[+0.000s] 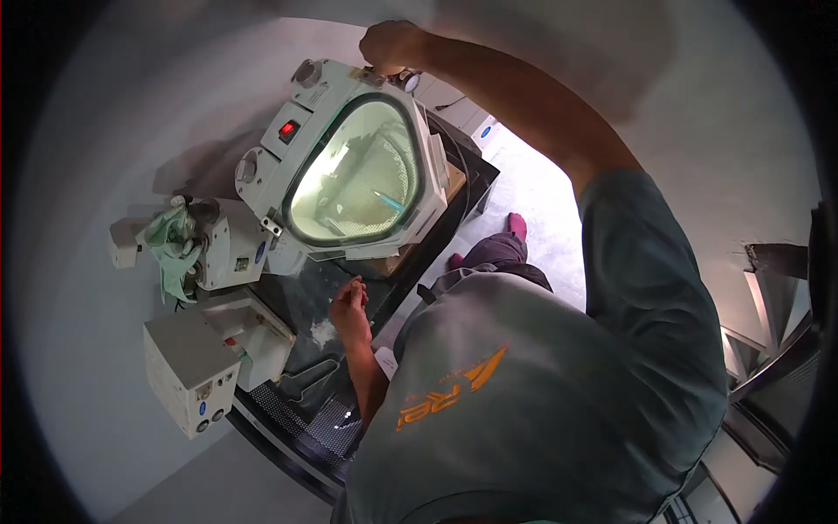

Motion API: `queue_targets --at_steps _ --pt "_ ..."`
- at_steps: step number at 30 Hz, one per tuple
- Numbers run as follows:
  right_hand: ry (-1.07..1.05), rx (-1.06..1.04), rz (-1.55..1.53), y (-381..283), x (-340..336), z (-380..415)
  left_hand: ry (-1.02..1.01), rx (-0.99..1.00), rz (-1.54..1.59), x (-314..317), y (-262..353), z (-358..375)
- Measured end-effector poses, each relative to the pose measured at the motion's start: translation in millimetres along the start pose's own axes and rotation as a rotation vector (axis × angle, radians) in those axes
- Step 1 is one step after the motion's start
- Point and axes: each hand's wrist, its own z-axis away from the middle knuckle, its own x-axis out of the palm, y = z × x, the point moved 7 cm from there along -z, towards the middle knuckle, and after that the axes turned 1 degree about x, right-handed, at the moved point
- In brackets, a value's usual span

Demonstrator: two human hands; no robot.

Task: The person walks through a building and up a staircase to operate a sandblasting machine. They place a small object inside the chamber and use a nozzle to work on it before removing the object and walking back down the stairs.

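My right hand [390,48] is closed at the upper corner of a white machine [272,170], by a metal fitting; what its fingers grip is hidden. The machine has a lit, rounded window [353,175], and a teal, pen-like object [388,201] shows behind the glass. A red switch [288,130] glows on its casing between two round knobs. Below the window, my left hand [350,304] hangs over the dark bench with its fingertips pinched together; anything between them is too small to name.
A second white device [234,244] with green cloth [173,249] over it stands at the left. Nearer is a boxy white unit [192,358] with knobs. White powder [323,332] and a perforated panel [327,428] are on the dark bench [305,297]. A bare foot [517,225] shows on the floor.
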Motion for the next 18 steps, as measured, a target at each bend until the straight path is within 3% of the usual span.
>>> queue_targets --at_steps 12,13,15,17,18 --pt "0.08 -0.038 -0.143 9 15 -7 -0.074 0.02 -0.052 34 5 -8" --pt "0.193 0.024 -0.163 16 33 -19 -0.077 0.016 -0.055 38 8 -6" --pt "0.56 -0.115 -0.158 7 19 41 -0.062 0.012 0.002 40 8 -5" --pt "0.889 0.138 -0.505 23 46 96 -0.038 0.007 0.044 43 8 -4" --pt "0.878 0.255 -0.621 14 46 137 -0.025 0.012 0.055 43 5 -4"
